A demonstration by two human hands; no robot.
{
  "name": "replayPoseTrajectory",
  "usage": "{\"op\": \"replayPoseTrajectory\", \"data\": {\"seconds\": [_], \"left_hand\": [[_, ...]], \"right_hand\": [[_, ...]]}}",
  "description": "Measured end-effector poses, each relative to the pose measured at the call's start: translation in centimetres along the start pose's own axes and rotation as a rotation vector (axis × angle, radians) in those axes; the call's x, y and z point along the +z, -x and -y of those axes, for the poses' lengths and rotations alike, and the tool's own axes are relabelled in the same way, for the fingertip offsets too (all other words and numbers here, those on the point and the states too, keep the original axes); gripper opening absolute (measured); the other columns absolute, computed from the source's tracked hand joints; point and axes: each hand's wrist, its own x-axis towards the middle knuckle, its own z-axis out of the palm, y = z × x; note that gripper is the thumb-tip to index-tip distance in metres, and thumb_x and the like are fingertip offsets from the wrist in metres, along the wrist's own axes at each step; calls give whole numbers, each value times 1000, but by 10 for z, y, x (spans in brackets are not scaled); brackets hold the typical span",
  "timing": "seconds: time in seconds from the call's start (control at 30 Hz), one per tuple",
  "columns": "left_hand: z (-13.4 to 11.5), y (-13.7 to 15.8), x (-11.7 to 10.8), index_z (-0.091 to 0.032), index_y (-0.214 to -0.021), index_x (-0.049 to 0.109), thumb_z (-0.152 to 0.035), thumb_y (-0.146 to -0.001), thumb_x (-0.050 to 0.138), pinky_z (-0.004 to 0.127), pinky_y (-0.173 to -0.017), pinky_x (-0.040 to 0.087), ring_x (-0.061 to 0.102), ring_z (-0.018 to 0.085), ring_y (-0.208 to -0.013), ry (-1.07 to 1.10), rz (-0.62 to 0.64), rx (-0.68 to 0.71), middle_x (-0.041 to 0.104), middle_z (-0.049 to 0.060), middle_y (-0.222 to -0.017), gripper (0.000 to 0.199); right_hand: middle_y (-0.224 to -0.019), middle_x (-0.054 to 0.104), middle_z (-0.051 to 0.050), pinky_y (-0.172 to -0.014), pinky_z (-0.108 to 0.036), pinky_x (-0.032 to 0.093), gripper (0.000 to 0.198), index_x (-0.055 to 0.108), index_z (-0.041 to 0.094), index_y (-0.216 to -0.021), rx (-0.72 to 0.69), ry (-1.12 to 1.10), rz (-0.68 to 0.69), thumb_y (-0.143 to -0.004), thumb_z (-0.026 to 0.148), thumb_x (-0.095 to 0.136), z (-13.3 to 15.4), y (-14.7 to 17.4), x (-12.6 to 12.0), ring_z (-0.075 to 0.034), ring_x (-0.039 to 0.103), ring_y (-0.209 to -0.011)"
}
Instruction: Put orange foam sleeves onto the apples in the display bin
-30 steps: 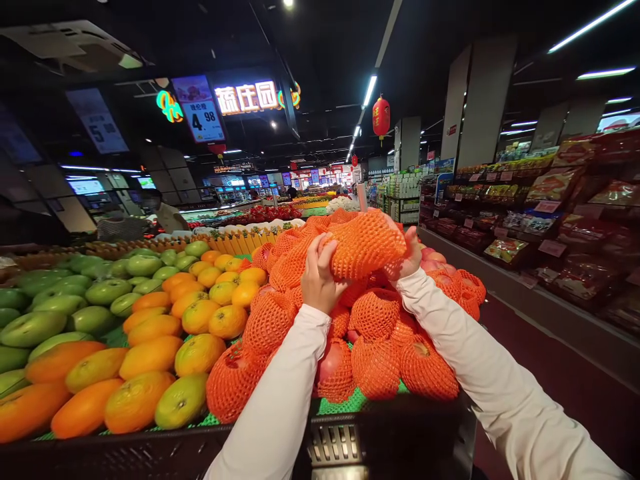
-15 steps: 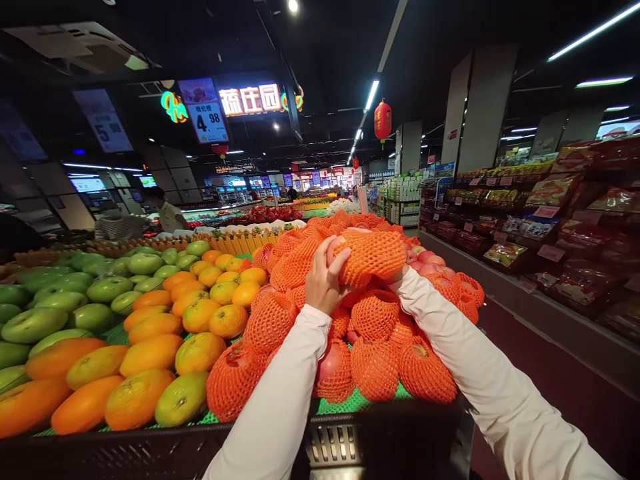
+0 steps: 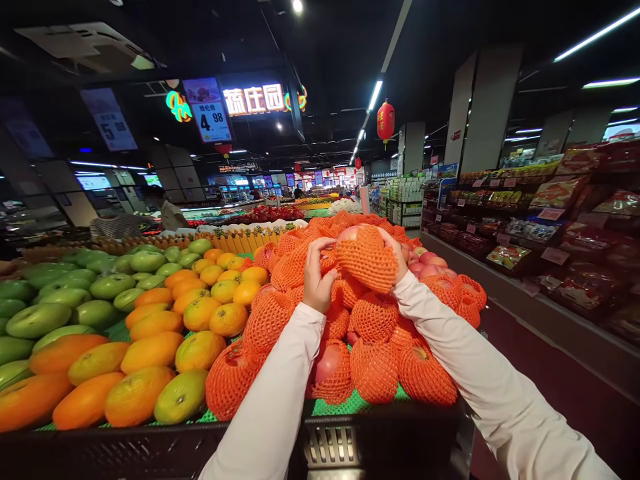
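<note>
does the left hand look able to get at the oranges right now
Probably yes: the left hand isn't closed around the foam-netted fruit in the right hand, and the oranges lie uncovered, though other netted fruits sit between.

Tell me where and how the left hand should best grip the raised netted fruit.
Bring the left hand in from the left and cup the netted fruit around its lower left side. That rounded part is net-covered, probably less slippery than the bare top, and the right hand holds the opposite side.
</note>
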Motion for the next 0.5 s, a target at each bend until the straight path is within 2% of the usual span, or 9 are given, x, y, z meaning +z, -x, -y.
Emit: {"op": "replayPoseTrajectory", "data": {"seconds": [0.13,0.27,0.33,0.5], "left_hand": [[-3,-5,0,-22,-99,49,-42,-85,58,32,-84,44,52,18,-92,27,-103,-81,50,4,-97,26],[-9,-8,1,-20,-80,46,-37,-89,59,29,-80,41,48,16,-84,-79,-120,-6,46,2,-86,22],[-9,-8,2,-20,-81,45,-37,-92,55,29,-80,41,48,15,-83,-61,-165,-11,46,1,-84,23],[-5,-6,3,-22,-86,41,-49,-93,52,26,-70,41,47,11,-71,34,-454,-131,42,-2,-80,31]], "right_hand": [[-116,69,-5,-103,-40,47,53,64,23,-119,-7,-43,-22,-71,44,71,7,11,6,-24,61,-113],[-117,67,-7,-105,-41,44,55,64,22,-120,-17,-4,-14,-70,45,71,8,14,6,-25,61,-112],[-119,66,-9,-106,-41,44,61,63,20,-120,-46,30,-11,-66,46,76,6,14,5,-26,60,-113],[-126,63,-12,-106,-41,42,84,60,19,-125,-161,65,119,-51,47,88,10,17,6,-29,58,-118]]}}
